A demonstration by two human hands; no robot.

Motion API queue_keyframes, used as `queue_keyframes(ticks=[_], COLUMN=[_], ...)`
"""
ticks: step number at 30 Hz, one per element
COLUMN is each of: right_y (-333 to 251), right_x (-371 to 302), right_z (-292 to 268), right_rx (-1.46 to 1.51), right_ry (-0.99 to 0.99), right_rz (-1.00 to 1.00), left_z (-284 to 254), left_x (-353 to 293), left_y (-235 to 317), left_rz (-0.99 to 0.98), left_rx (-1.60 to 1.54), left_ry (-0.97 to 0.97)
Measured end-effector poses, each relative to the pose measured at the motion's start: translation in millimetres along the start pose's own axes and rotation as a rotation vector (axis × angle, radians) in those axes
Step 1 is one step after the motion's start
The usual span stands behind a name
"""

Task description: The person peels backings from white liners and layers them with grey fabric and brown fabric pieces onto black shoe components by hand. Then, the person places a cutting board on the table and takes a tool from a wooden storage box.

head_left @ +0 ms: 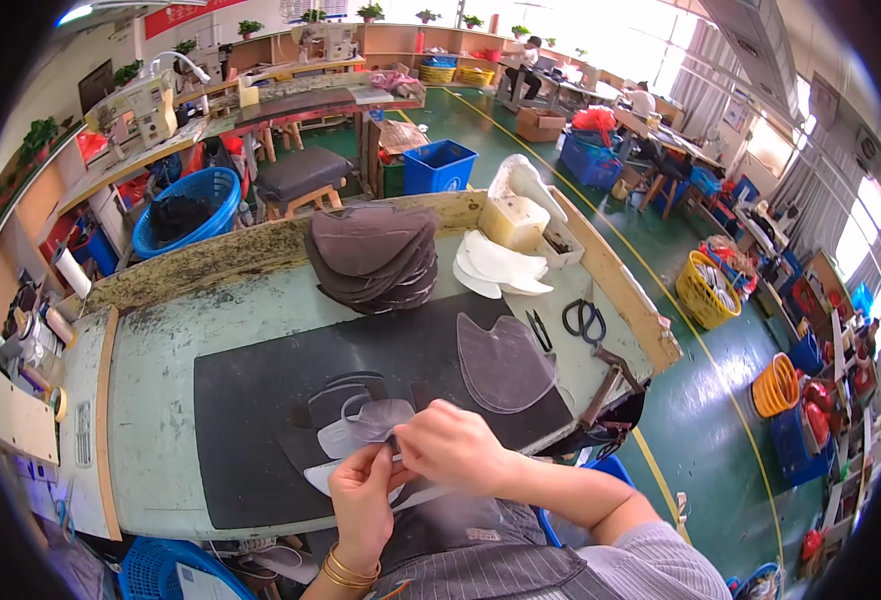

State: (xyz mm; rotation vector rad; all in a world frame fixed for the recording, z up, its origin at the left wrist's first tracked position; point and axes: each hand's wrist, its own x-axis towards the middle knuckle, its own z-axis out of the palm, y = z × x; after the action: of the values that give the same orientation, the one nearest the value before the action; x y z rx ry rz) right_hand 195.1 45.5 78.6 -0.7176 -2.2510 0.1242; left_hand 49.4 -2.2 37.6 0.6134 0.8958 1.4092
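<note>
Close together over the near edge of a black mat [260, 390], my left hand [362, 505] and my right hand [455, 447] are both closed. Their fingertips pinch a small grey sheet piece [380, 420] with a curved outline. Parts of it are hidden behind the fingers. Beneath and beside it lie several dark cut pieces [300, 450] and a pale-edged piece [322, 478]. To the right on the mat rests a small stack of grey-brown curved panels [505, 365]. A taller stack of dark panels [372, 255] stands at the mat's far edge.
White curved panels [500, 265] lie at the back right near a cream block [513, 222]. Black scissors [585, 320], thread snips [539, 330] and a hammer [608, 385] sit on the right. A raised wooden rim [210, 240] borders the table; a blue basket [175, 570] stands below.
</note>
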Motion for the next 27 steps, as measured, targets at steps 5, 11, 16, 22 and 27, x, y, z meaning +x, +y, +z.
queue_keyframes(ticks=[5, 11, 16, 22, 27], right_y=[-8.0, 3.1, 3.6, -0.4, -25.5], right_x=[0.9, 0.5, -6.1, -6.9, -29.6], right_z=[-6.0, -15.4, -13.7, 1.6, 51.4], right_rx=[0.573, 1.106, 0.572, 0.202, 0.121], right_ry=[-0.051, -0.033, 0.121, -0.006, 0.131], right_rz=[0.544, 0.85, 0.777, 0.73, 0.38], left_z=[13.7, 7.6, 11.4, 19.7, 16.3], left_x=[-3.5, 1.4, -7.8, -4.4, 8.0], left_y=[22.7, 15.5, 10.4, -3.2, -17.5], left_rz=[-0.123, 0.21, 0.362, 0.129, -0.093], left_rx=[-0.288, 0.16, 0.423, 0.253, -0.178], left_ry=[-0.023, -0.08, 0.026, -0.008, 0.211])
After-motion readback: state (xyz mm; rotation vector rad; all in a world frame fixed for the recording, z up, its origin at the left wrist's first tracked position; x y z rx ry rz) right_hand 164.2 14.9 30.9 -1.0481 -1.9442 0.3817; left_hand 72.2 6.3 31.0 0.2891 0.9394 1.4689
